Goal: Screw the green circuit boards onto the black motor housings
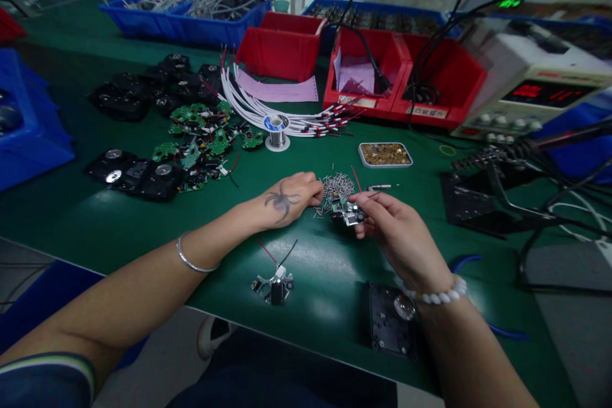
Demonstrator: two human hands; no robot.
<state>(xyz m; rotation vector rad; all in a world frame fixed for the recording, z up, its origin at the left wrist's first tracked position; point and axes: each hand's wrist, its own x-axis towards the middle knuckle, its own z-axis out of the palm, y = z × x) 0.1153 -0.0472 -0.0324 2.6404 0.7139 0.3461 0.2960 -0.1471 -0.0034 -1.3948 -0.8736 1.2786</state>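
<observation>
My right hand [389, 223] pinches a small circuit board [352, 212] between thumb and fingers, with a red wire standing up from it. Just behind that board lies a pile of small metal pins or screws [338, 183]. My left hand [292, 197] has its fingers curled together at the left side of the pile; whatever they hold, if anything, is hidden. Nearer to me on the green table, another circuit board [276, 285] lies with a red and a black wire. Below my right wrist sits a black plastic housing [388, 325] with a round lens-like part.
Green circuit boards [201, 140] and black housings [138, 172] are heaped at left. White cables [258, 111] and a solder spool [277, 134] lie ahead. A tin of brass-coloured shavings [385, 154], red bins [282, 48], a soldering iron stand [478, 197] and a power supply [535, 86] stand beyond.
</observation>
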